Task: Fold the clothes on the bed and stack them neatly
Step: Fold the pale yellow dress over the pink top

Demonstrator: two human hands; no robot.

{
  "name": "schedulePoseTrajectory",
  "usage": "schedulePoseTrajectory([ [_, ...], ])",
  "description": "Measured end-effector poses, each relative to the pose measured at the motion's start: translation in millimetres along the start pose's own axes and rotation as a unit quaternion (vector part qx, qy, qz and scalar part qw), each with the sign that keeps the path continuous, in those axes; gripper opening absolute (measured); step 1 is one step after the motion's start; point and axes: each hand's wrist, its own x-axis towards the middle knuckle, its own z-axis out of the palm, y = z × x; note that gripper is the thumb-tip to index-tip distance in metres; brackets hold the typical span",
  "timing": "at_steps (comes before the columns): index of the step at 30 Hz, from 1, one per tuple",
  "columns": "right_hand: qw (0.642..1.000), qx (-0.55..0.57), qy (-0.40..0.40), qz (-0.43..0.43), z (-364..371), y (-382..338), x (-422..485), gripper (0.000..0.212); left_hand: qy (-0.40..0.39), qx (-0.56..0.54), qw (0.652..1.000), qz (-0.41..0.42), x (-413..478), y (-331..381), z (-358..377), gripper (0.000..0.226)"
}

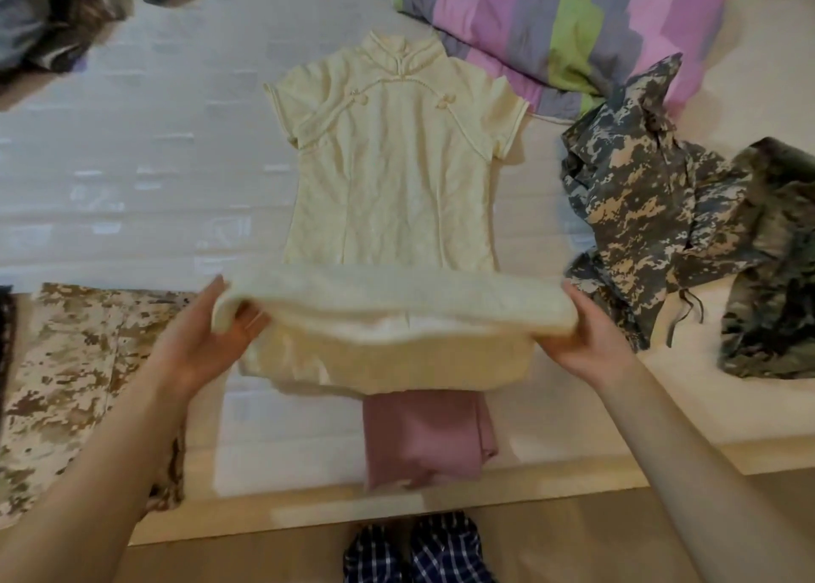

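Note:
A pale yellow dress (388, 172) with a high collar and short sleeves lies flat on the bed, collar away from me. Its lower part is lifted and doubled over toward the collar. My left hand (211, 331) grips the left end of that fold, and my right hand (586, 331) grips the right end. A folded pink garment (423, 437) lies under the dress's hem, near the bed's front edge.
A tan camouflage garment (66, 384) lies flat at the left. Crumpled grey-green camouflage clothes (661, 212) sit at the right. A striped quilt (564, 22) is at the back right, dark clothes (53, 13) at the back left. The bed's wooden edge (308, 512) runs along the front.

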Motion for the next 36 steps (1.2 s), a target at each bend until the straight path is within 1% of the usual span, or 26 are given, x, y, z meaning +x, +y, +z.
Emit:
schedulePoseTrajectory([
  [1, 0.999, -0.003, 0.041, -0.014, 1, -5, 18, 0.036, 0.006, -0.024, 1.000, 0.000, 19, 0, 1, 0.040],
  [2, 0.991, -0.083, 0.097, -0.029, 6, -8, 28, 0.037, 0.033, 0.001, 0.999, 0.003, 35, -3, 3, 0.041],
  [3, 0.969, -0.194, 0.150, -0.035, 6, -8, 40, 0.038, 0.066, 0.051, 0.997, -0.006, 49, -6, 3, 0.045],
  [4, 0.933, -0.296, 0.200, -0.036, 1, -1, 48, 0.034, 0.109, 0.119, 0.987, -0.009, 64, -14, -3, 0.048],
  [5, 0.903, -0.364, 0.225, -0.029, -8, 7, 55, 0.029, 0.145, 0.192, 0.971, -0.011, 72, -26, -11, 0.049],
  [6, 0.882, -0.410, 0.230, -0.019, -20, 17, 59, 0.028, 0.161, 0.260, 0.952, -0.008, 75, -41, -23, 0.050],
  [7, 0.873, -0.434, 0.223, -0.003, -32, 28, 60, 0.030, 0.164, 0.324, 0.932, -0.003, 75, -56, -35, 0.052],
  [8, 0.871, -0.441, 0.216, 0.005, -38, 35, 59, 0.031, 0.166, 0.382, 0.909, 0.005, 72, -68, -43, 0.053],
  [10, 0.878, -0.438, 0.192, 0.020, -45, 46, 57, 0.029, 0.174, 0.476, 0.862, 0.036, 67, -87, -58, 0.052],
  [11, 0.887, -0.426, 0.175, 0.018, -46, 51, 54, 0.027, 0.187, 0.507, 0.840, 0.051, 65, -93, -64, 0.051],
  [12, 0.896, -0.413, 0.163, 0.009, -46, 57, 52, 0.023, 0.201, 0.509, 0.836, 0.050, 63, -98, -68, 0.053],
  [14, 0.904, -0.398, 0.156, -0.027, -48, 67, 50, 0.016, 0.197, 0.445, 0.873, 0.032, 62, -106, -73, 0.048],
  [16, 0.899, -0.405, 0.157, -0.052, -49, 72, 46, 0.018, 0.179, 0.417, 0.891, 0.025, 64, -107, -75, 0.037],
  [18, 0.893, -0.426, 0.140, -0.039, -52, 76, 43, 0.024, 0.168, 0.416, 0.893, 0.023, 66, -108, -77, 0.030],
  [20, 0.881, -0.457, 0.116, -0.022, -53, 78, 40, 0.025, 0.155, 0.451, 0.879, 0.015, 66, -107, -80, 0.032],
  [21, 0.887, -0.445, 0.117, -0.027, -52, 76, 40, 0.023, 0.144, 0.453, 0.880, 0.011, 66, -104, -81, 0.032],
  [22, 0.911, -0.391, 0.126, -0.034, -50, 70, 38, 0.020, 0.137, 0.414, 0.900, 0.005, 64, -98, -83, 0.029],
  [24, 0.966, -0.217, 0.131, -0.044, -45, 50, 32, 0.017, 0.131, 0.255, 0.958, -0.002, 53, -85, -87, 0.017],
  [25, 0.979, -0.151, 0.124, -0.056, -45, 39, 28, 0.017, 0.138, 0.181, 0.974, 0.005, 45, -79, -91, 0.014],
  [26, 0.983, -0.121, 0.114, -0.074, -46, 28, 23, 0.018, 0.144, 0.136, 0.980, 0.018, 36, -74, -94, 0.014],
  [28, 0.979, -0.138, 0.099, -0.116, -47, 11, 9, 0.018, 0.148, 0.116, 0.982, 0.032, 14, -72, -96, 0.014],
  [31, 0.957, -0.224, 0.108, -0.152, -52, 1, -14, 0.014, 0.166, 0.133, 0.977, 0.028, -18, -83, -97, 0.017],
  [33, 0.949, -0.255, 0.117, -0.143, -63, 3, -25, 0.008, 0.182, 0.139, 0.973, 0.005, -32, -97, -99, 0.021],
  [34, 0.943, -0.282, 0.122, -0.128, -72, 8, -29, 0.006, 0.190, 0.140, 0.972, -0.006, -36, -105, -99, 0.019],
  [36, 0.920, -0.357, 0.140, -0.083, -89, 24, -33, 0.007, 0.186, 0.164, 0.968, -0.036, -40, -123, -100, 0.013],
])
